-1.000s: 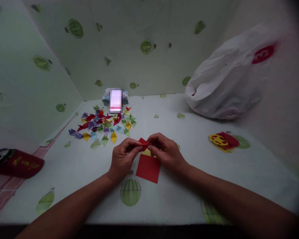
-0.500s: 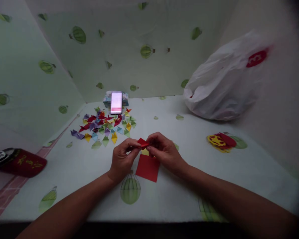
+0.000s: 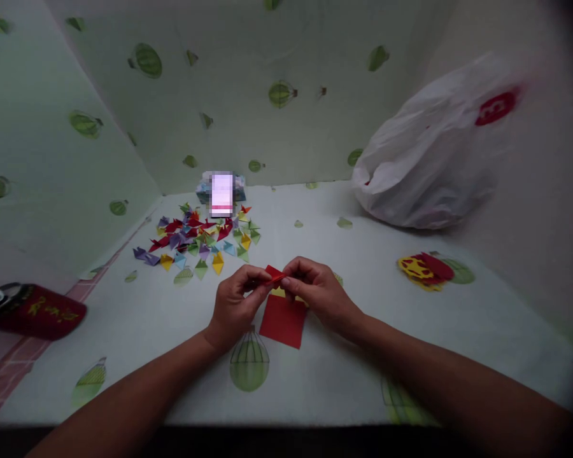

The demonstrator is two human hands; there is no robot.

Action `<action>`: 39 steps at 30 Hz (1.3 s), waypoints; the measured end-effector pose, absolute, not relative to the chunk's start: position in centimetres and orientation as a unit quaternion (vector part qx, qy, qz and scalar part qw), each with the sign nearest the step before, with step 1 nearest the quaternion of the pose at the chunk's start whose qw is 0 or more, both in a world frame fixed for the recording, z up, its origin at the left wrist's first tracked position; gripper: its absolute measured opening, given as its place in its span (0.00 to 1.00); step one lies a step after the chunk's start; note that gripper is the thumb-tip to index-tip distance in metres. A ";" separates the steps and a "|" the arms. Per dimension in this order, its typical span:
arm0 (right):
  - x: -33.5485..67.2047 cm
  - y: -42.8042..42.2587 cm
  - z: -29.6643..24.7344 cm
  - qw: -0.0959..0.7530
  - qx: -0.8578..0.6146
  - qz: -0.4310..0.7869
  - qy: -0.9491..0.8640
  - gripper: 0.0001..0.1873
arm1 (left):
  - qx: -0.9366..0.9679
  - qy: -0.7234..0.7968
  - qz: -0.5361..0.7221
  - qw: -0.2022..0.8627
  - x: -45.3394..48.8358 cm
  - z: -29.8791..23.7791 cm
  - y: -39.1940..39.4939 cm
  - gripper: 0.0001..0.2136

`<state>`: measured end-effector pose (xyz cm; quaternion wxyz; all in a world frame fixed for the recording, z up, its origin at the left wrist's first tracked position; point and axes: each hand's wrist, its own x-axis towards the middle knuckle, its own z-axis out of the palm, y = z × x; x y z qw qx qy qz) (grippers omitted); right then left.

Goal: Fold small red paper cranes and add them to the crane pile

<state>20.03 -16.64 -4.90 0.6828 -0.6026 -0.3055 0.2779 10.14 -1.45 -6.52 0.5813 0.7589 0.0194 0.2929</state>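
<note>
The bare right hand (image 3: 325, 294) easing slightly lower and outward, knuckles dipping, the small folded red paper (image 3: 274, 273) now tilting a touch between the fingertips

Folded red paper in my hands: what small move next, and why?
Probably press along the narrow fold to sharpen it: the left hand and right hand both pinch the folded red paper near that fold, so they seem well placed.

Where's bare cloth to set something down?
Between right hand and yellow-and-red cutouts; between folded-paper pile and white bag; between can and left hand; on the near side of the red sheet. Crowded: the pile, up to the lit screen, and around the folded red paper both hands pinch.
</note>
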 end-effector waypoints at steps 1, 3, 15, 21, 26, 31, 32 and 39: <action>20.0 -16.6 -4.9 0.684 -0.598 0.284 -0.306 0.08 | 0.756 0.023 0.291 0.586 10.1 -6.5 -1.5 0.03; 20.1 -16.6 -5.0 0.692 -0.581 0.301 -0.305 0.09 | 0.751 0.030 0.289 0.593 10.1 -6.4 -1.4 0.02; 20.5 -16.4 -5.8 0.715 -0.532 0.387 -0.237 0.11 | 0.771 0.054 0.237 0.589 10.2 -6.7 -1.3 0.09; 20.9 -16.5 -5.9 0.707 -0.510 0.446 -0.204 0.08 | 0.813 0.041 0.231 0.534 10.2 -6.3 -1.0 0.11; 21.0 -16.5 -5.6 0.697 -0.512 0.468 -0.182 0.07 | 0.835 0.029 0.219 0.505 10.3 -6.4 -1.0 0.12; 21.2 -16.4 -5.5 0.677 -0.543 0.464 -0.177 0.10 | 0.826 0.043 0.188 0.529 10.3 -5.8 -1.2 0.09; 21.2 -16.4 -5.5 0.670 -0.559 0.454 -0.181 0.10 | 0.818 0.049 0.176 0.545 10.3 -5.6 -1.3 0.08; 21.1 -16.3 -5.1 0.621 -0.645 0.373 -0.243 0.11 | 0.761 0.112 0.122 0.627 10.4 -5.5 -1.4 0.05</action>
